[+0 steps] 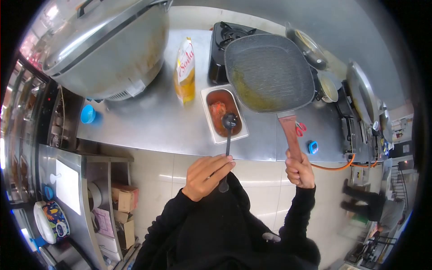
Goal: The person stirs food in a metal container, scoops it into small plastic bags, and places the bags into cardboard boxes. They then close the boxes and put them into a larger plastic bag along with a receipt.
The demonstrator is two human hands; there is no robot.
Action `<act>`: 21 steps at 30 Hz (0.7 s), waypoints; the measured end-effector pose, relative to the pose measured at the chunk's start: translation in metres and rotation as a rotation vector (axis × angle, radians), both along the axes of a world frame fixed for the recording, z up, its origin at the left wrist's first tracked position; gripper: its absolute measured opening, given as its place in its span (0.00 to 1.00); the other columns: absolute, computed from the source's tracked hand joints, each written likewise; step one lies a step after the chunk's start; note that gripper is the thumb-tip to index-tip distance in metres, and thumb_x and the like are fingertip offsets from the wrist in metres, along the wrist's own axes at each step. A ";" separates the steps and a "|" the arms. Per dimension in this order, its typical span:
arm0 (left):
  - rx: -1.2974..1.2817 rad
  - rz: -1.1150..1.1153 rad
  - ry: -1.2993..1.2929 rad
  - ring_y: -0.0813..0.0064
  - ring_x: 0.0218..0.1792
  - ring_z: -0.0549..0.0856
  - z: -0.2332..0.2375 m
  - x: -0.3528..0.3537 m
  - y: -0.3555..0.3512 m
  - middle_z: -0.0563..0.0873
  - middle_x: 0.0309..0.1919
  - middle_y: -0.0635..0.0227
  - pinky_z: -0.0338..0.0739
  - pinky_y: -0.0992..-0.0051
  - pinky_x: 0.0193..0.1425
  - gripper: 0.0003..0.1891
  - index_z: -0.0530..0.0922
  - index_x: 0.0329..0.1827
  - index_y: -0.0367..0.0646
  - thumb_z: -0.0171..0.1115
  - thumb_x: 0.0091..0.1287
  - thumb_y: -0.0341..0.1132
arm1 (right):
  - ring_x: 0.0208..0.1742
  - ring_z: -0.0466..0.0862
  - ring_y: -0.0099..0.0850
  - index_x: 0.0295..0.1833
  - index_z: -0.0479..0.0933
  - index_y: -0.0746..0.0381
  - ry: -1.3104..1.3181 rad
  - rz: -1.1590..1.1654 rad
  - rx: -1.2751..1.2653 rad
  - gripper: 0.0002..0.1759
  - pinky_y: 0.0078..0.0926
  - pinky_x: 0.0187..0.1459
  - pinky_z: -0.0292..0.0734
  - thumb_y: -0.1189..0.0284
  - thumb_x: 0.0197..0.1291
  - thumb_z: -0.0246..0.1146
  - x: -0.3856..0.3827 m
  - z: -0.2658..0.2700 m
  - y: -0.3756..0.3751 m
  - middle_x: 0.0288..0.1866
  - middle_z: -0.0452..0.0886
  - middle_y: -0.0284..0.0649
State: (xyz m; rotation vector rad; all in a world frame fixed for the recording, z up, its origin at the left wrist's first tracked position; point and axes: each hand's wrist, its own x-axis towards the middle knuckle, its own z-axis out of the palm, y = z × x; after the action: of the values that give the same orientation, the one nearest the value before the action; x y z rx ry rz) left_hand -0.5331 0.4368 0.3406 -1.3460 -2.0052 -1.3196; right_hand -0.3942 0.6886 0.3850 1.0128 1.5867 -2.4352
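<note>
My left hand [208, 176] is closed around the handle of a black ladle [228, 130]. The ladle's bowl rests in a steel food pan [244, 133] that holds reddish sauce with a chunky red lump in it. My right hand [300, 171] grips the brown handle of a square grill pan [274, 67]. Its dark ridged surface is tilted toward me, with yellowish oil pooled along the lower left. Part of a black portable gas stove [219, 63] shows behind the grill pan. A pouch of yellow oil [185, 74] stands left of the food pan.
A large steel cooker [112, 58] fills the back left, near a small blue cup [88, 114]. Red-handled scissors [300, 129] and a blue timer-like item [313, 146] lie right of the pan handle. More pans [362, 90] line the right. Another person [369, 202] stands far right.
</note>
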 end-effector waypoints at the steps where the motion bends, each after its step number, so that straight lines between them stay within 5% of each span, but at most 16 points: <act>1: 0.009 -0.004 0.006 0.66 0.40 0.86 0.000 0.001 -0.001 0.86 0.39 0.64 0.79 0.74 0.39 0.11 0.83 0.38 0.41 0.67 0.50 0.24 | 0.10 0.54 0.11 0.36 0.63 0.58 -0.001 0.000 -0.001 0.08 0.12 0.09 0.45 0.77 0.58 0.57 0.001 0.000 -0.002 0.15 0.57 0.23; 21: 0.056 0.038 0.151 0.69 0.44 0.86 0.011 0.005 -0.006 0.86 0.41 0.67 0.78 0.76 0.41 0.12 0.84 0.40 0.43 0.67 0.50 0.26 | 0.08 0.55 0.11 0.36 0.62 0.58 -0.053 0.035 0.114 0.10 0.11 0.08 0.45 0.74 0.59 0.59 0.019 0.000 -0.023 0.15 0.57 0.24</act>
State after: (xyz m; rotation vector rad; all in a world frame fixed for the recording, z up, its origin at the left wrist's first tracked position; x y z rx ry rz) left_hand -0.5284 0.4311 0.3514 -1.3343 -1.8704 -1.2102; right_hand -0.3756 0.6651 0.3846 1.0474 1.7278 -2.2989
